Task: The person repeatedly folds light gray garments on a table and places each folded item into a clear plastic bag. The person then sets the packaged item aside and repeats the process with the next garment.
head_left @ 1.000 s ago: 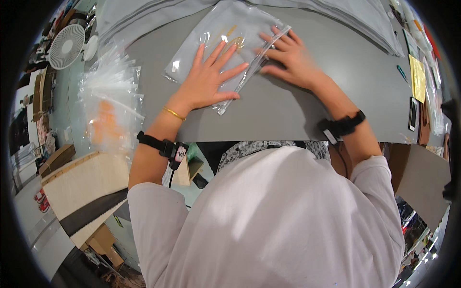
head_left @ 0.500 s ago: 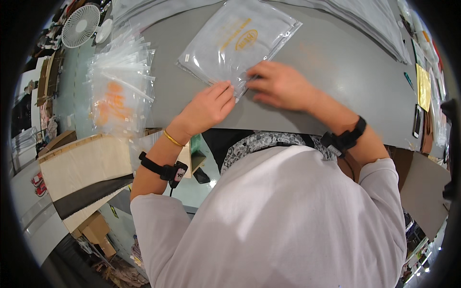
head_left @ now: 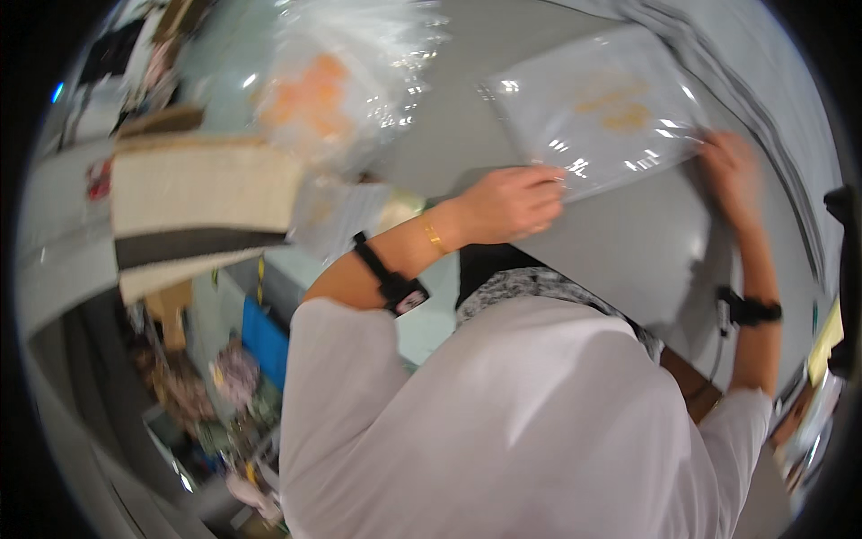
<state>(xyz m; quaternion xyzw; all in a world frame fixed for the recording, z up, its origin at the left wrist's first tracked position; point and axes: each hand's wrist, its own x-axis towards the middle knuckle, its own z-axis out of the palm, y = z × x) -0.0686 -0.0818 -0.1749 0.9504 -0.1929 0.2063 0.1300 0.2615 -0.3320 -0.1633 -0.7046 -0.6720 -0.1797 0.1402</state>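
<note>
A clear plastic bag [head_left: 588, 135] with yellow print lies slanted on the grey table, with what looks like folded grey cloth inside. My left hand [head_left: 514, 205] is closed on its near left corner, fingertips pinching the plastic. At the bag's right corner, my right hand [head_left: 732, 175] grips the edge; motion smears its fingers somewhat. To the left, a pile of clear bags [head_left: 377, 99] with orange print overlaps the table's side, nearest my left hand.
Grey fabric [head_left: 781, 99] is laid along the far right of the table [head_left: 620, 242]. Left of me stands a pale board or box [head_left: 193, 189] with another clear bag [head_left: 328, 211] by it. Cardboard and mixed goods fill the floor at lower left.
The view has swung, so the scene sits differently. My hands, close together at the bag's near corner before, are now spread apart to two corners, and the bag has turned.
</note>
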